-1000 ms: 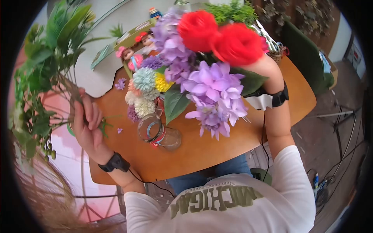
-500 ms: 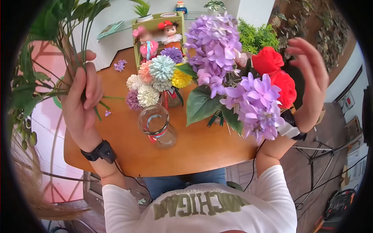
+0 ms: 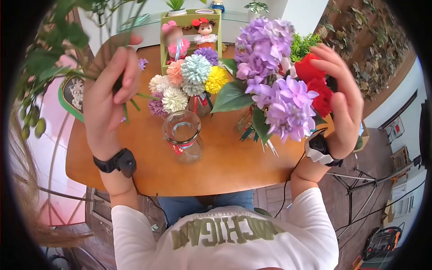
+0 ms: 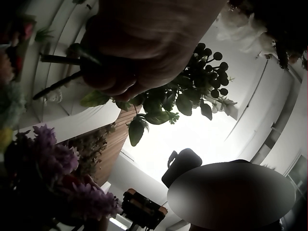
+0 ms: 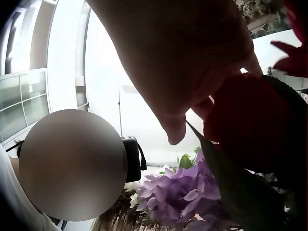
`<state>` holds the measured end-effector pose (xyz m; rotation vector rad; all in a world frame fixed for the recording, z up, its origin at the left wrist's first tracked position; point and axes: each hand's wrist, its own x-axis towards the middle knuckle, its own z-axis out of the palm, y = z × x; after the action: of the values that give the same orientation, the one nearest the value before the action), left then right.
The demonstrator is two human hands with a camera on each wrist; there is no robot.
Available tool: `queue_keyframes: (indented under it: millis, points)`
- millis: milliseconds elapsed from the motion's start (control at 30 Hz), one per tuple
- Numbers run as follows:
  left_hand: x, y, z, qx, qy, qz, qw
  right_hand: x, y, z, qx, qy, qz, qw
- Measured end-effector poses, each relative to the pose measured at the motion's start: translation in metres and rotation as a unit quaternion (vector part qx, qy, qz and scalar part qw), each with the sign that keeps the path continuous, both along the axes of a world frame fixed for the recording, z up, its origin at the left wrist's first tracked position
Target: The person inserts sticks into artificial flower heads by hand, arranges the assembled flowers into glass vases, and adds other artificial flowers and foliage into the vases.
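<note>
My left hand grips a bunch of leafy green stems at the far left, the cut ends poking out below the fingers. Green berries hang from it; the left wrist view shows its leaves beyond the hand. My right hand is raised with loosely bent fingers, beside red roses that it partly covers. Purple hydrangea-like flowers stand just left of the roses, their container mostly hidden. Between the hands a clear glass vase with a red and blue band stands upright on the table.
Pom-pom flowers in several colours stand behind the vase. At the back is a green wooden shelf box with two dolls. A green-rimmed board lies left of the table. Thin cords run from both wrist cameras.
My right hand, earlier behind the roses, has come away from them, and the roses sit lower and farther right. The left hand keeps the green stems. The head view has shifted.
</note>
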<state>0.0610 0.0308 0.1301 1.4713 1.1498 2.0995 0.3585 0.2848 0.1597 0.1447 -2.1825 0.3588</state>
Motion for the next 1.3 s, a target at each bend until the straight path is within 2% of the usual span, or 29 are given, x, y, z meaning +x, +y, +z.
queue_keyframes:
  millis: [33, 100, 167, 200, 233, 300, 367, 433, 500, 567, 700, 767, 800, 833, 900, 933, 967, 1000, 1033, 1067, 1100, 1167, 1233, 1300]
  points:
    - [-0.001, 0.001, 0.0, -0.01, 0.005, -0.023, 1.0, 0.004, 0.0, -0.001, 0.025, 0.056, -0.035, 0.998]
    - [0.0, 0.004, -0.001, -0.008, 0.002, -0.027, 1.0, 0.004, -0.023, -0.008, 0.0, 0.214, -0.089, 0.973]
    - [0.001, 0.006, -0.002, -0.032, -0.016, -0.039, 0.999, 0.019, -0.034, -0.016, 0.058, 0.315, -0.064, 0.945]
    - [0.002, 0.007, -0.002, -0.025, -0.032, -0.035, 0.999, 0.04, -0.037, -0.024, 0.021, 0.281, 0.106, 0.954]
    - [0.003, 0.008, -0.003, -0.016, -0.034, -0.026, 0.999, 0.057, -0.041, -0.029, -0.016, 0.237, 0.274, 0.932]
    - [0.0, 0.009, -0.004, 0.001, -0.052, -0.054, 0.997, 0.017, -0.098, -0.042, -0.018, 0.293, 0.377, 0.878]
    - [-0.004, 0.009, -0.005, 0.002, -0.062, -0.081, 0.995, 0.0, -0.113, -0.053, -0.1, 0.119, 0.449, 0.88]
    - [-0.001, 0.008, -0.003, -0.003, -0.057, -0.06, 0.997, -0.036, -0.129, -0.05, -0.186, 0.017, 0.377, 0.907]
    - [-0.006, 0.007, -0.006, -0.004, -0.066, -0.11, 0.992, -0.076, -0.147, -0.048, -0.371, 0.007, 0.346, 0.862]
    - [-0.006, 0.006, -0.004, -0.016, -0.06, -0.11, 0.992, -0.114, -0.154, -0.034, -0.458, 0.046, 0.287, 0.84]
    - [-0.004, 0.012, -0.005, -0.02, -0.063, -0.143, 0.987, -0.162, -0.143, -0.04, -0.436, 0.112, 0.289, 0.845]
    - [0.001, 0.015, -0.006, -0.059, 0.011, -0.118, 0.991, -0.17, -0.135, -0.043, -0.428, 0.067, 0.261, 0.863]
    - [0.004, 0.021, -0.014, -0.065, -0.029, -0.078, 0.994, -0.172, -0.134, -0.046, -0.461, 0.077, 0.269, 0.842]
    - [0.0, 0.032, -0.029, -0.026, -0.001, -0.025, 0.999, -0.174, -0.134, -0.049, -0.495, 0.087, 0.277, 0.819]
    - [0.013, 0.036, -0.028, 0.015, 0.015, 0.032, 0.999, -0.186, -0.119, -0.061, -0.486, 0.135, 0.281, 0.817]
    - [0.018, 0.029, -0.023, -0.016, 0.034, -0.008, 0.999, -0.186, -0.105, -0.068, -0.483, 0.136, 0.257, 0.826]
    - [0.017, 0.027, -0.02, -0.018, 0.035, -0.013, 0.999, -0.185, -0.095, -0.07, -0.48, 0.137, 0.231, 0.835]
    - [0.015, 0.026, -0.017, -0.1, 0.007, -0.02, 0.995, -0.178, -0.106, -0.052, -0.503, 0.107, 0.235, 0.825]
    - [0.014, 0.027, -0.015, -0.179, -0.021, -0.027, 0.983, -0.17, -0.121, -0.04, -0.572, 0.105, 0.248, 0.775]
    - [0.012, 0.029, -0.014, -0.154, 0.004, -0.037, 0.987, -0.169, -0.121, -0.04, -0.537, 0.114, 0.215, 0.807]
    - [0.01, 0.039, -0.021, -0.054, -0.043, -0.057, 0.996, -0.168, -0.12, -0.042, -0.503, 0.119, 0.181, 0.837]
    - [-0.003, 0.037, -0.018, -0.023, -0.073, -0.039, 0.996, -0.162, -0.124, -0.039, -0.485, 0.125, 0.182, 0.846]
    - [-0.019, 0.027, -0.013, -0.009, -0.07, 0.046, 0.996, -0.153, -0.131, -0.034, -0.474, 0.126, 0.185, 0.852]
    - [-0.038, 0.013, -0.007, 0.015, -0.066, 0.012, 0.998, -0.143, -0.132, -0.029, -0.432, 0.133, 0.161, 0.877]
